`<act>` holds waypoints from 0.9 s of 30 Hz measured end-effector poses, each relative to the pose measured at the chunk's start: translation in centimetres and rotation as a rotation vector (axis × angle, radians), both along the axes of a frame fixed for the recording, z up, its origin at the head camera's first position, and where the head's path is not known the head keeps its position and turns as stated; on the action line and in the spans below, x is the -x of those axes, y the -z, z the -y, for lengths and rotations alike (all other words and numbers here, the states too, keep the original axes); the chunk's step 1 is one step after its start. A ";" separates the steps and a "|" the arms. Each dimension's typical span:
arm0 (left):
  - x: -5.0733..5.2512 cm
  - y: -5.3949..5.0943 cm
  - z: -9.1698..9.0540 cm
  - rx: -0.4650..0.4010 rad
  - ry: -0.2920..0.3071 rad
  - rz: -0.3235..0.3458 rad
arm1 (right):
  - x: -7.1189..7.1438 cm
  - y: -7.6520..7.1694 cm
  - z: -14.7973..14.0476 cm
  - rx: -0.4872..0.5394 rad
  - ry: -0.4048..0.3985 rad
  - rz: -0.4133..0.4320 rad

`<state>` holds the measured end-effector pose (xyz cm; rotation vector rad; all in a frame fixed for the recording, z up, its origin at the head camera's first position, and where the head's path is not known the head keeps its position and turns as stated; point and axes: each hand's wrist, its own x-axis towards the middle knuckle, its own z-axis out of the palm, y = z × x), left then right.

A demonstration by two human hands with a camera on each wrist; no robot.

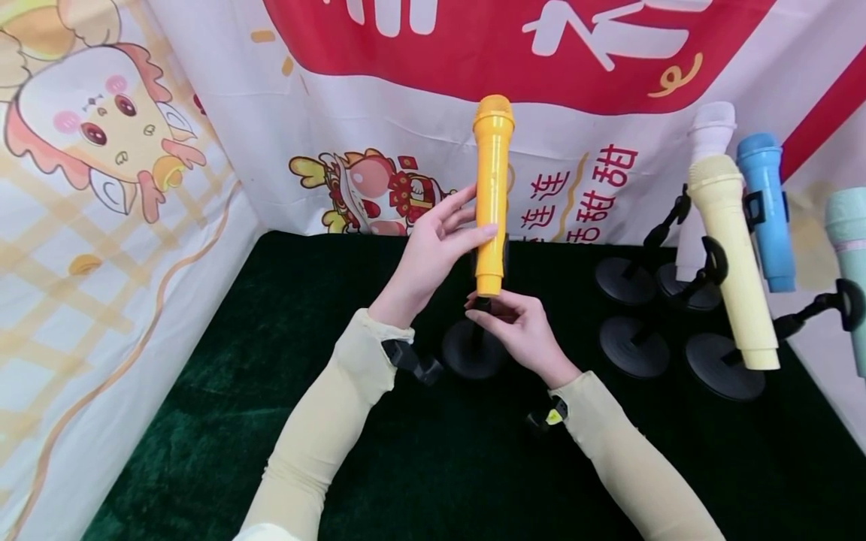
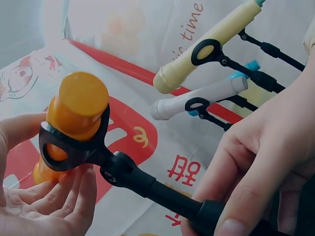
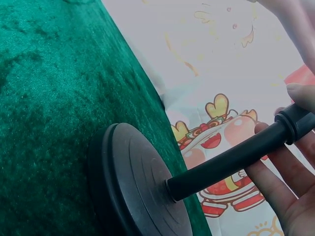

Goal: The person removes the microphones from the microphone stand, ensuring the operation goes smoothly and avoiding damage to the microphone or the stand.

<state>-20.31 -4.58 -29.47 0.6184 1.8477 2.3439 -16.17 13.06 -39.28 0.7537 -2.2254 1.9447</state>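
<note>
Clock centred on orange microphone (image 1: 495, 173) in head view. Counting 5 microphones: that 1, plus 4 toward 3 o'clock, namely 1 white microphone (image 1: 710, 131), 1 pale yellow microphone (image 1: 743, 285), 1 blue microphone (image 1: 771, 233), 1 mint microphone (image 1: 846, 263). Also 5 round black bases: 1 central base (image 1: 465, 362) at 6, 4 more bases (image 1: 625, 357) around 4. Clips (image 2: 91, 150): 5, 1 per microphone. Hands: 2, left hand (image 1: 429, 252) at 8, right hand (image 1: 524, 330) between 5 and 6. Sleeves: 2, left sleeve (image 1: 314, 428) at 7, right sleeve (image 1: 632, 458) at 5. Green cloth (image 1: 433, 481): 1, at 6. Cartoon faces (image 1: 368, 199): 2, around 9. Red character columns (image 1: 551, 184): 2, toward 3.
</note>
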 end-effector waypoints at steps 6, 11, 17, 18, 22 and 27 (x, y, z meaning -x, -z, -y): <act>-0.7 -0.1 0.0 0.021 -0.016 0.001 | -0.1 -0.1 0.2 0.012 0.006 0.001; -1.0 -0.1 -0.1 0.027 -0.029 -0.013 | -0.1 0.0 0.2 0.012 0.003 0.003; -0.9 -0.1 -0.1 0.037 -0.031 -0.037 | 0.1 0.3 0.1 0.010 0.010 -0.015; -0.8 -0.1 -0.1 0.037 -0.031 -0.041 | 0.1 0.3 0.1 0.012 0.011 -0.019; -0.7 -0.2 -0.1 0.037 -0.039 -0.042 | -0.1 0.0 0.1 0.014 0.011 -0.021; -0.5 -0.2 -0.1 0.039 -0.049 -0.044 | 0.0 0.1 0.2 0.019 0.008 -0.026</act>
